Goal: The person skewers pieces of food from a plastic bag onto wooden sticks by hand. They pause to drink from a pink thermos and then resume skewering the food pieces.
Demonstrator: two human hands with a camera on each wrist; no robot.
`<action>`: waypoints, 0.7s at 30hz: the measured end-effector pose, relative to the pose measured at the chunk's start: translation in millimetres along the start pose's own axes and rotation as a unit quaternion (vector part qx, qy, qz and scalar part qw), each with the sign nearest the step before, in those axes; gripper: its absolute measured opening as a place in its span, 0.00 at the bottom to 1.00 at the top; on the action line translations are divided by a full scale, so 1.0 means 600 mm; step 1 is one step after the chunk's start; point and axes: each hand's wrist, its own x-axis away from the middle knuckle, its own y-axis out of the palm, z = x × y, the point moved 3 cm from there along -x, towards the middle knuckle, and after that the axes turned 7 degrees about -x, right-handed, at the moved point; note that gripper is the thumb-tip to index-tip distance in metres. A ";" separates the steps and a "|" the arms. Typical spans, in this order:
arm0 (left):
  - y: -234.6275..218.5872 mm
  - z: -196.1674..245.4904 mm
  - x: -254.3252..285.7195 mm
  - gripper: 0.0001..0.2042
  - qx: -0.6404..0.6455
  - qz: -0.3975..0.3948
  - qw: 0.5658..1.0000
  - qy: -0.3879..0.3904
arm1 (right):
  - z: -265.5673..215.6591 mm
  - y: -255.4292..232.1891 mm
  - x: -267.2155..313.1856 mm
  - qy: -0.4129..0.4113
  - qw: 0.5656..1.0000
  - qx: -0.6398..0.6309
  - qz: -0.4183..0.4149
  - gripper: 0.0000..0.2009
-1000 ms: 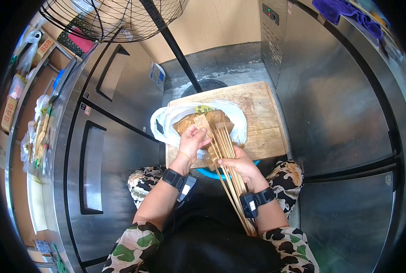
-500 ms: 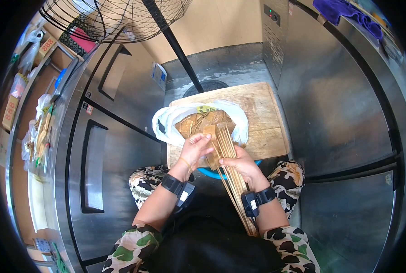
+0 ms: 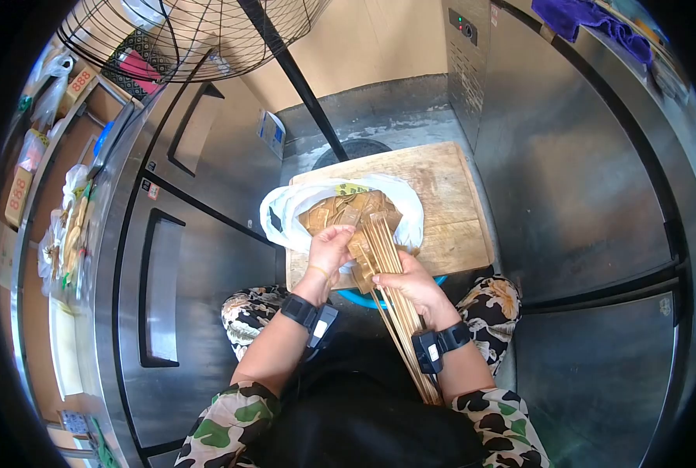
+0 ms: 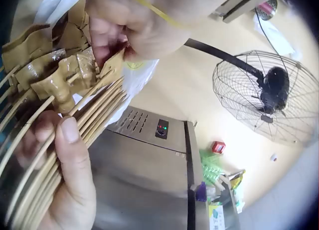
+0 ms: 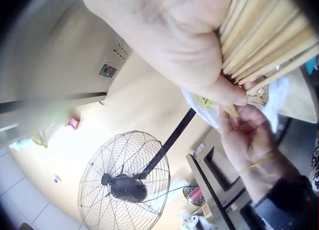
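My right hand (image 3: 413, 282) grips a bundle of bamboo skewers (image 3: 399, 304), thumb laid along them, tips pointing away from me. Folded, glossy brown sheets that look like tofu skin (image 4: 52, 85) are threaded on several of the skewers, beside the bare tips of others. Between thumb and fingers, my left hand (image 3: 330, 251) pinches a small brown tofu-skin piece (image 4: 113, 64) right at a skewer tip. Just beyond both hands, a white plastic bag (image 3: 282, 221) lies open with a heap of the same brown sheets (image 3: 321, 214) in it.
The bag sits on a wooden board (image 3: 457, 207), with a blue rim (image 3: 356, 298) showing below its near edge. Steel refrigerators (image 3: 590, 164) flank both sides. A wire-caged fan (image 3: 200, 39) stands at the back left, its black pole (image 3: 305, 93) coming down behind the board.
My left hand held a brown piece up over the bag, then drew closer to the skewers; now it has shifted slightly left, fingers at a piece. The right hand keeps its grip, nearly still.
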 end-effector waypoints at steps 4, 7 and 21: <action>0.009 0.006 0.027 0.05 0.014 -0.023 0.998 -0.062 | 0.005 -0.003 -0.003 -0.012 1.000 -0.003 0.015 0.17; 0.015 0.007 0.045 0.06 -0.014 -0.045 0.995 -0.088 | 0.004 -0.007 -0.003 -0.016 1.000 -0.010 0.015 0.17; 0.019 0.022 0.038 0.09 -0.050 -0.035 0.997 0.054 | 0.004 -0.005 -0.002 0.000 1.000 0.011 0.024 0.17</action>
